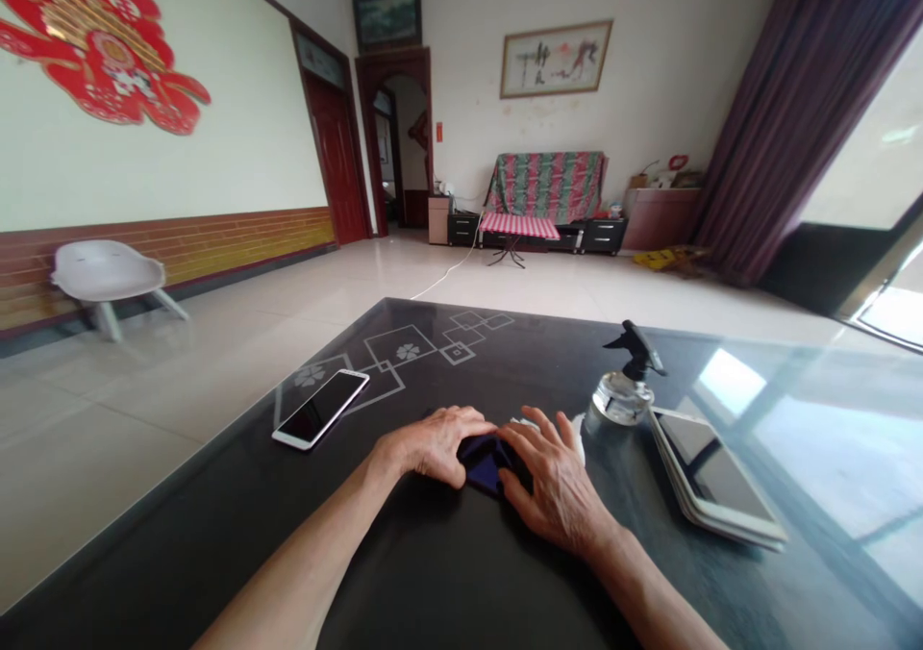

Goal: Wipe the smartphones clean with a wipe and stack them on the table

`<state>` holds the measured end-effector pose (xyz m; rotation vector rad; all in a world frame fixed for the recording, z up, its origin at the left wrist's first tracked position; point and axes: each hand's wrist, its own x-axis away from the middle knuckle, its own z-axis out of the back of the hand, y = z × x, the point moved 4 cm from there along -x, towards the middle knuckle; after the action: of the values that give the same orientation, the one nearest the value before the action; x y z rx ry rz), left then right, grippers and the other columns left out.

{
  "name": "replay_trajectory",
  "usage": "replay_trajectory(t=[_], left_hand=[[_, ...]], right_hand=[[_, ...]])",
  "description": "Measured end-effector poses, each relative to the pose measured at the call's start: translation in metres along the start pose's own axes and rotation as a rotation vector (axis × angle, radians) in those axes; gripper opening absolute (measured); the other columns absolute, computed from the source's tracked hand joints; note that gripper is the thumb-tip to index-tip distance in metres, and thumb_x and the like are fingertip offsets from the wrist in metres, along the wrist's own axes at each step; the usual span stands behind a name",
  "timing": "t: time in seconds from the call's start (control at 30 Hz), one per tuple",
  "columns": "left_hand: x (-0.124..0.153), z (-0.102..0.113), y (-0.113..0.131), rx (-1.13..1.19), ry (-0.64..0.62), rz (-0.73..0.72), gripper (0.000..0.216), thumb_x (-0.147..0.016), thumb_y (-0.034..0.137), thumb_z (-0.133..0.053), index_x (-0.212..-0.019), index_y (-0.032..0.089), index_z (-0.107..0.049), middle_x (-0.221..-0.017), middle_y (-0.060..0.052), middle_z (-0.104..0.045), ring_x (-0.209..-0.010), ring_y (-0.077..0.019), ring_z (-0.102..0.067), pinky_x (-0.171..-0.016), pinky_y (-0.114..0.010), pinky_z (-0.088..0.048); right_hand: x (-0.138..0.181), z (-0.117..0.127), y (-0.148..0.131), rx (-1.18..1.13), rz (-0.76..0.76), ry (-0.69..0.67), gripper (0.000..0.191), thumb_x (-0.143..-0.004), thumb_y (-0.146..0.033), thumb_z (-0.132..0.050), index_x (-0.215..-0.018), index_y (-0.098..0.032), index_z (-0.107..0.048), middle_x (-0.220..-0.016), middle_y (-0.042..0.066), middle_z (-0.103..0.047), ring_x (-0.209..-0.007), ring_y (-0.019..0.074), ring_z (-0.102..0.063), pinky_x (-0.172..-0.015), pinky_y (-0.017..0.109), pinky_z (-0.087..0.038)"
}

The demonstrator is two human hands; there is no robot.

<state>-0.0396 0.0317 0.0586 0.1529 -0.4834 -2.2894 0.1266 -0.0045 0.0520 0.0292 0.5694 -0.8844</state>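
A dark smartphone (485,465) lies on the black table between my hands, partly covered by them. My left hand (438,443) grips its left side, thumb at the near edge and fingers along the far edge. Over its right side is my right hand (554,482), fingers spread and thumb touching the phone. Something white and crumpled, like a tissue or cloth (579,436), shows beneath the right fingers; most of it is hidden. A white-framed smartphone (322,410) rests off to the left. Beyond my right hand stands a clear spray bottle (623,398) with a black trigger head.
A stack of white-framed tablets (717,477) sits at the right of the glossy table (461,573). A white plastic chair (108,273) is on the floor at left. Across the room are a small striped table (519,227) and low black cabinets (603,237).
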Motion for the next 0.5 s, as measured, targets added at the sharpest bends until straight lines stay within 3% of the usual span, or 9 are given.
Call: replay_trajectory(t=[0.3,0.5], left_hand=[[0.004,0.004,-0.003,-0.017,-0.079,0.045,0.086,-0.059,0.025,-0.066,-0.140,0.025,-0.037,-0.146,-0.007,-0.038,-0.131,-0.0300,-0.039,-0.108,-0.042,-0.029],[0.002,0.005,0.005,-0.078,0.004,-0.013,0.076,-0.058,0.024,-0.066,-0.132,0.023,-0.049,-0.128,-0.008,-0.056,-0.114,-0.0283,-0.054,-0.100,-0.037,-0.038]], right_hand=[[0.002,-0.002,-0.001,0.045,-0.009,-0.029,0.034,-0.083,-0.032,-0.054,-0.116,-0.024,-0.059,-0.116,0.005,-0.065,-0.130,0.0335,-0.036,-0.107,0.059,-0.011],[0.000,0.002,0.010,0.034,-0.062,0.157,0.026,-0.089,-0.023,-0.046,-0.109,-0.021,-0.063,-0.108,0.006,-0.068,-0.121,0.0288,-0.046,-0.106,0.053,-0.018]])
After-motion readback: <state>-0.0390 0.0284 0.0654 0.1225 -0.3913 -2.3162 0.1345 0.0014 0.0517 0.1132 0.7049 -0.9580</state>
